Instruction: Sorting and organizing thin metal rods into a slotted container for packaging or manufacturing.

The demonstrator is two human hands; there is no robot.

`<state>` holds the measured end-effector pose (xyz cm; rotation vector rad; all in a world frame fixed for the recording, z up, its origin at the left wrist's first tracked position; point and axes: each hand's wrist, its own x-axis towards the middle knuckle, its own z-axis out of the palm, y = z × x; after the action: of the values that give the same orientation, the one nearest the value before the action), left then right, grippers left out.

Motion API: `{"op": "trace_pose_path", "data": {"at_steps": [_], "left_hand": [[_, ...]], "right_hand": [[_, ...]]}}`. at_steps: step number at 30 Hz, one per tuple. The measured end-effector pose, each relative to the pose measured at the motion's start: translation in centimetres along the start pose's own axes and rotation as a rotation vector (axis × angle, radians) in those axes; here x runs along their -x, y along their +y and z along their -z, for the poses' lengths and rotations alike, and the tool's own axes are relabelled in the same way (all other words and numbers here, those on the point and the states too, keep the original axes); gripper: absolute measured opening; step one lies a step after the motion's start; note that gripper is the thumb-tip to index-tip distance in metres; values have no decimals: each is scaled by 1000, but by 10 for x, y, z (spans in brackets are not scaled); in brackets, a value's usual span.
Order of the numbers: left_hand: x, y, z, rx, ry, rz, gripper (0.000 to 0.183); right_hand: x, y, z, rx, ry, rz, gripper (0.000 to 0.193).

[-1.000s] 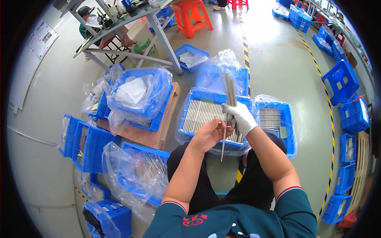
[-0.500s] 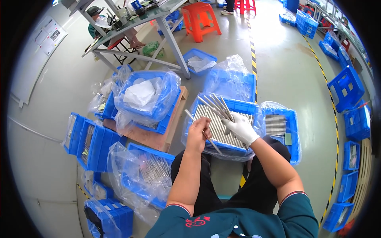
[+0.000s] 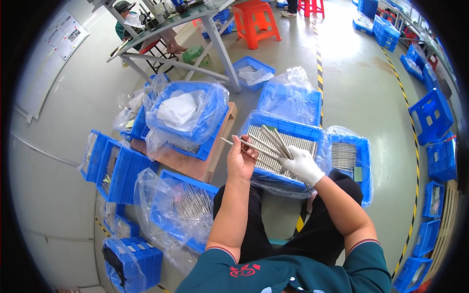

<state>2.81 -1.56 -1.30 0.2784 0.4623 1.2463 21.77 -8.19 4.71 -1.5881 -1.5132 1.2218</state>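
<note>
My bare left hand (image 3: 241,159) is closed on a thin metal rod (image 3: 226,141), whose free end sticks out to the left past the thumb. In my right hand (image 3: 304,165), which wears a white glove, a fanned bunch of metal rods (image 3: 276,140) is gripped, pointing up and left. Some of these rods reach across to the left hand's fingers. Both hands are above a plastic-lined blue bin (image 3: 293,129) in front of me, filled with similar rods (image 3: 305,143) lying side by side. The gloved fingers partly hide the rods' near ends.
On the right, a second blue bin (image 3: 363,149) holds more rods. Another bin of loose rods (image 3: 193,202) lies at left under clear plastic. Beyond it, stacked bins (image 3: 215,132) rest on a wooden pallet (image 3: 209,168). A workbench (image 3: 171,25) and red stool (image 3: 255,24) stand farther off, with a seated person.
The rod at my left hand has swung from a steep slant to a flatter one, closer to the bunch. My left hand has turned palm upward. The whole view has shifted slightly.
</note>
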Motion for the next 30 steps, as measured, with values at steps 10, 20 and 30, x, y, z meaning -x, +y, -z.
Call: {"op": "trace_pose_path", "data": {"at_steps": [10, 20, 30], "left_hand": [[18, -38, -27, -281, 14, 51, 32], [31, -55, -35, -468, 90, 50, 27], [29, -35, -29, -432, -108, 254, 31]], "right_hand": [[-14, 14, -12, -98, 190, 36, 25], [-12, 5, -15, -640, 45, -125, 15], [-31, 18, 6, -373, 182, -60, 23]]}}
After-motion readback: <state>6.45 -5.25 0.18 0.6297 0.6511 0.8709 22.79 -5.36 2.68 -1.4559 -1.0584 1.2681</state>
